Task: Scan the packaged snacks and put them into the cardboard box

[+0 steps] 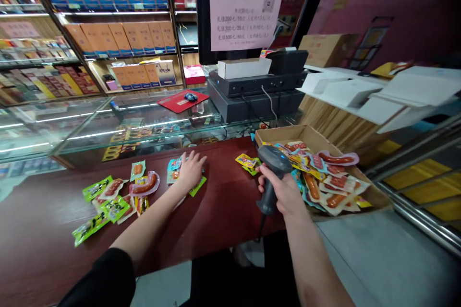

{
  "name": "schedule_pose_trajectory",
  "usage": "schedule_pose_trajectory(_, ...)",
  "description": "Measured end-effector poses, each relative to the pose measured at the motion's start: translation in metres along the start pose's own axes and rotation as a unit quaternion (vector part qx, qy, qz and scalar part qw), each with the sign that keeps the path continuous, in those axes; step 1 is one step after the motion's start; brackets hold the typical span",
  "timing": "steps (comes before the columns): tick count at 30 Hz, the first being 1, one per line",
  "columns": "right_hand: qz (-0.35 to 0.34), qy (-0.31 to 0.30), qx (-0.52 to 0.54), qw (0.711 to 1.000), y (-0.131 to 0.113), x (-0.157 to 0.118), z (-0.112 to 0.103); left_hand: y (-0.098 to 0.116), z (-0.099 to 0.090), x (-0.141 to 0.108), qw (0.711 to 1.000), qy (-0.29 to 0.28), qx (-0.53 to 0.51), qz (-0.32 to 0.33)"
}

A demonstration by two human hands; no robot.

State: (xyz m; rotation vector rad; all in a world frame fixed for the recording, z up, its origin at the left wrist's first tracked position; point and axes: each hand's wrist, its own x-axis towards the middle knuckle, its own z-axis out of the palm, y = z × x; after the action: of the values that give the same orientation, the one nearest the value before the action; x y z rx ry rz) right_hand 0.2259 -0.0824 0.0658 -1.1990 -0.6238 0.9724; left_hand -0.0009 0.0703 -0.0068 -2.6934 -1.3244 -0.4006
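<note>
My right hand (279,187) is wrapped round the grip of a dark barcode scanner (275,159), beside the small yellow packets (248,162) on the dark red counter. With its fingers spread, my left hand (190,169) lies over some snack packets; a blue one (174,165) and a green one (198,186) show at its edges. Farther left are several loose packets, among them a curved sausage pack (145,184) and green packs (115,208). At the right, an open cardboard box (264,136) holds many sausage packs (336,183).
Behind the wooden counter (216,211) stands a glass display case (151,127) with a red mouse pad (182,100) on top. A monitor bearing a paper sign (245,14) rises over the black cash drawer (252,100). White boxes (345,91) sit at the right.
</note>
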Motion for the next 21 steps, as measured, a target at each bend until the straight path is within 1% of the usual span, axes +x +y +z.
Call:
schedule_pose_trajectory(2, -0.008, 0.009, -0.003, 1.0, -0.001, -0.005, -0.001, 0.022, 0.0, 0.008, 0.999, 0.021, -0.029, 0.036)
schedule_pose_trajectory(3, -0.012, 0.011, -0.006, 1.0, -0.002, -0.007, -0.001, 0.036, 0.001, 0.015, 0.997, 0.017, -0.056, 0.058)
schedule_pose_trajectory(7, -0.022, -0.002, -0.008, 1.0, -0.009, -0.017, 0.003, 0.1, 0.013, 0.046, 0.976, -0.02, -0.157, 0.151)
schedule_pose_trajectory(9, -0.021, -0.013, -0.002, 1.0, -0.01, -0.021, 0.004, 0.122, 0.02, 0.059, 0.97, -0.057, -0.17, 0.163)
schedule_pose_trajectory(10, -0.019, -0.019, -0.001, 1.0, -0.01, -0.022, 0.004, 0.127, 0.023, 0.062, 0.969, -0.075, -0.174, 0.156)
schedule_pose_trajectory(11, -0.016, -0.026, -0.002, 1.0, -0.009, -0.023, 0.004, 0.129, 0.025, 0.063, 0.97, -0.084, -0.175, 0.144)
schedule_pose_trajectory(13, -0.015, -0.042, -0.005, 0.999, -0.005, -0.023, 0.004, 0.12, 0.027, 0.056, 0.976, -0.084, -0.167, 0.112)
schedule_pose_trajectory(15, -0.016, -0.056, -0.006, 0.998, -0.001, -0.021, 0.007, 0.099, 0.025, 0.04, 0.984, -0.067, -0.143, 0.078)
schedule_pose_trajectory(17, -0.007, -0.07, -0.003, 0.998, 0.006, -0.02, 0.015, 0.074, 0.019, 0.017, 0.99, -0.056, -0.12, 0.048)
schedule_pose_trajectory(19, 0.023, -0.091, 0.002, 0.996, 0.013, -0.021, 0.025, 0.051, 0.012, -0.007, 0.992, -0.051, -0.113, 0.018)
schedule_pose_trajectory(21, 0.064, -0.128, -0.002, 0.99, 0.021, -0.027, 0.036, 0.036, 0.005, -0.026, 0.993, -0.036, -0.107, -0.034)
